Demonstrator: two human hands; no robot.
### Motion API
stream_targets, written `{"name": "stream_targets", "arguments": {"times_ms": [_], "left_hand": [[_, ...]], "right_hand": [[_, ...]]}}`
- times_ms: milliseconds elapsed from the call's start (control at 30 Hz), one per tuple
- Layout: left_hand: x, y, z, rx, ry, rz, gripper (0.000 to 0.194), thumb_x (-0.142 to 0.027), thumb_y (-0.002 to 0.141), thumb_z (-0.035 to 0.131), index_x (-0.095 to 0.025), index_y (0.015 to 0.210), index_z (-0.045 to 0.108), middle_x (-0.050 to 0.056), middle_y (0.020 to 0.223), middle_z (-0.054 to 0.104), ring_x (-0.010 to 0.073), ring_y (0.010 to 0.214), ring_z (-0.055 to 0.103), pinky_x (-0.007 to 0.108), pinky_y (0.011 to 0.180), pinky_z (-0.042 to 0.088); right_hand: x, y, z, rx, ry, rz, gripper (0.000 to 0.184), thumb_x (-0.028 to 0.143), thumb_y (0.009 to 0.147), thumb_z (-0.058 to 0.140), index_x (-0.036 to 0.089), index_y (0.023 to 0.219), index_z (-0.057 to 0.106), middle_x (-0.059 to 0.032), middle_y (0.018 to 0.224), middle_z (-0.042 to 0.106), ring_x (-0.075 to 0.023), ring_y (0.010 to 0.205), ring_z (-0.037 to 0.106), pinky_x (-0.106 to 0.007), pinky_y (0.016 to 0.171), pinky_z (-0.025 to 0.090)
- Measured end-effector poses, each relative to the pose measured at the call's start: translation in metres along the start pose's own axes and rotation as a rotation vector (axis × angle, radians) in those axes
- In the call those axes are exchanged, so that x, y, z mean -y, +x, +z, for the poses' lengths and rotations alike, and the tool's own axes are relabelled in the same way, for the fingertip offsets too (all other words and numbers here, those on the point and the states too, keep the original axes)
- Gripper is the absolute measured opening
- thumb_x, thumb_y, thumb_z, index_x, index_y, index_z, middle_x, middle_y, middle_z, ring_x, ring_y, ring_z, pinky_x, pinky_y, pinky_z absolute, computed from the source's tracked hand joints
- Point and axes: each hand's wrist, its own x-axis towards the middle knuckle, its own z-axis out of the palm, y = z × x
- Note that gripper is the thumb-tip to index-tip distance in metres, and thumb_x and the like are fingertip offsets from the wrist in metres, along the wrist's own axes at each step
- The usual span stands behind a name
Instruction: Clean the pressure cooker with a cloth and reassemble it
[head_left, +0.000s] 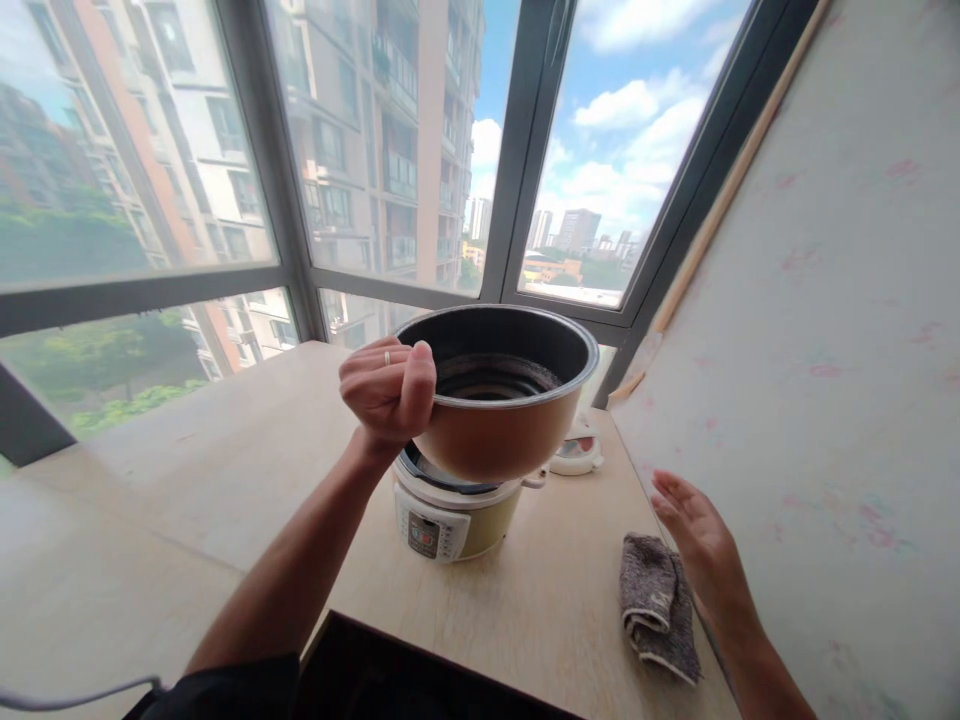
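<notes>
My left hand (388,392) grips the rim of a round inner pot (495,440), thumb on top and fingers curled under. The pot is dark inside and copper-brown outside, and it is held up above the rice cooker (457,520), hiding part of the cooker's opening. A white body with a control panel on the front marks the cooker, which stands on the wooden surface. To the right, my right hand (697,540) is raised with its fingers stretched out and holds nothing. It is nearest a folded grey-brown cloth (658,605) lying on the surface.
Behind the pot, a white lid-like part (577,455) rests near the wall. Large windows (397,150) close off the back and left, and a patterned wall (817,350) rises on the right. A dark edge (405,670) lies at the front, and a grey cable (82,697) at lower left.
</notes>
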Motion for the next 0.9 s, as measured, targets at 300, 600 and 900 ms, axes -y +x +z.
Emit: {"name": "stream_targets", "arguments": {"times_ms": [300,600,900], "left_hand": [[0.009,-0.019,-0.019,0.189,0.005,0.258,0.043,0.002,0.076,0.057,-0.017,0.053,0.026,-0.007,0.044,0.032,0.0061,0.039,0.026,0.027,0.046,0.025],[0.011,-0.036,-0.014,0.221,-0.010,0.209,0.042,0.002,0.076,0.056,-0.018,0.053,0.026,-0.007,0.043,0.032,0.0067,0.038,0.026,0.028,0.046,0.025],[0.019,-0.050,-0.011,0.244,-0.009,0.197,0.043,0.001,0.076,0.055,-0.017,0.052,0.024,-0.007,0.042,0.031,0.0064,0.039,0.025,0.027,0.047,0.024]], "right_hand": [[0.081,0.004,0.084,0.308,0.256,-0.267,0.055,0.055,0.090,0.069,0.026,0.135,0.061,-0.0097,0.149,0.056,-0.0301,0.144,0.047,-0.050,0.120,0.038],[0.090,0.007,0.129,0.400,0.352,-0.262,0.057,0.054,0.098,0.058,0.027,0.148,0.053,-0.0048,0.154,0.052,-0.0268,0.147,0.042,-0.046,0.125,0.030],[0.091,0.005,0.136,0.415,0.377,-0.239,0.050,0.042,0.097,0.062,0.026,0.144,0.059,-0.0048,0.143,0.062,-0.0275,0.139,0.051,-0.044,0.122,0.035]]}}
